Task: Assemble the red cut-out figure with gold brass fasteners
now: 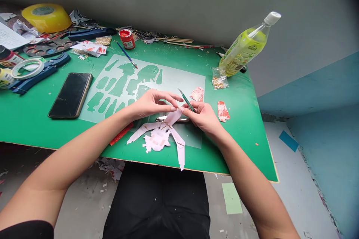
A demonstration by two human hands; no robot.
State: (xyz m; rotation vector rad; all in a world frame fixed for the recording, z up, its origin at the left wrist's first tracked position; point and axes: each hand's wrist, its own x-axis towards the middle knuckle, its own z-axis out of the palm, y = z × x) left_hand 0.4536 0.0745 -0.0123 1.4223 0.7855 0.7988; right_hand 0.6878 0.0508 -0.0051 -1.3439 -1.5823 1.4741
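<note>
A white jointed paper puppet [157, 139] lies at the table's near edge, with small brass-coloured fasteners at its joints. My left hand [155, 102] pinches the upper end of its pale paper strip between thumb and fingertips. Just opposite, my right hand [203, 115] grips the same end with thumb and finger. A green craft knife [186, 101] is also held in my right hand, its blade pointing up and to the left. Partly hidden beneath the strip lies a shiny metal object [182, 120]. Red painted paper pieces [223, 111] lie right of my right hand.
A translucent sheet with cut-out shapes [174, 69] covers the table's middle. Beyond it are a paintbrush [127, 56] and a red paint jar [126, 39]. A phone [70, 95] lies left; a green-labelled bottle [244, 50] stands back right. Pliers [42, 74] and tape [46, 18] crowd the far left.
</note>
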